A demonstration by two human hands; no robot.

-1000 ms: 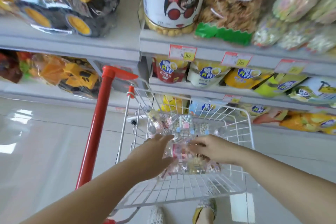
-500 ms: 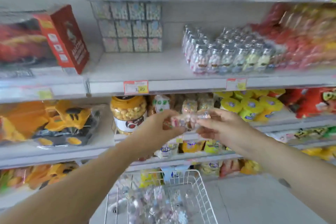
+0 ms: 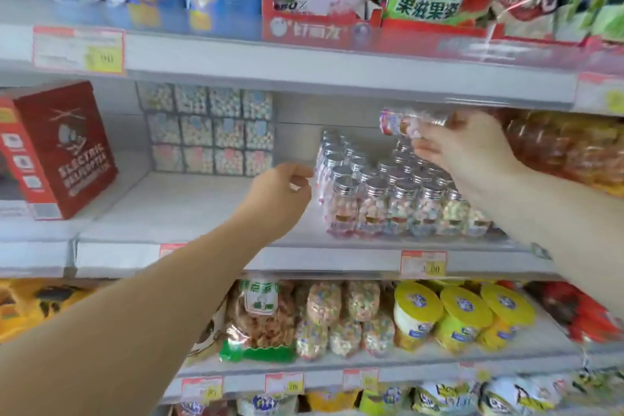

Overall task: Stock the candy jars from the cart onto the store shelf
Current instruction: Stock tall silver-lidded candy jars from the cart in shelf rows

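1. Store shelf [image 3: 202,213]: middle tier, now level with both hands; half a second ago they were lower, over the cart.
2. Stocked jars [image 3: 398,203]: silver-capped rows, upright.
3. Right hand [image 3: 466,152]: clasps the held jar [image 3: 401,121] above those rows.
4. Left hand [image 3: 280,192]: loosely curled, apparently empty, beside the rows.
5. Held jar: tilted, airborne; placement seems imminent.

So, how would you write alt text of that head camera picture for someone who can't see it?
A person's right hand holds a small candy jar on its side above a cluster of silver-lidded candy jars on a store shelf. The left hand, fingers curled, is at the cluster's left edge.
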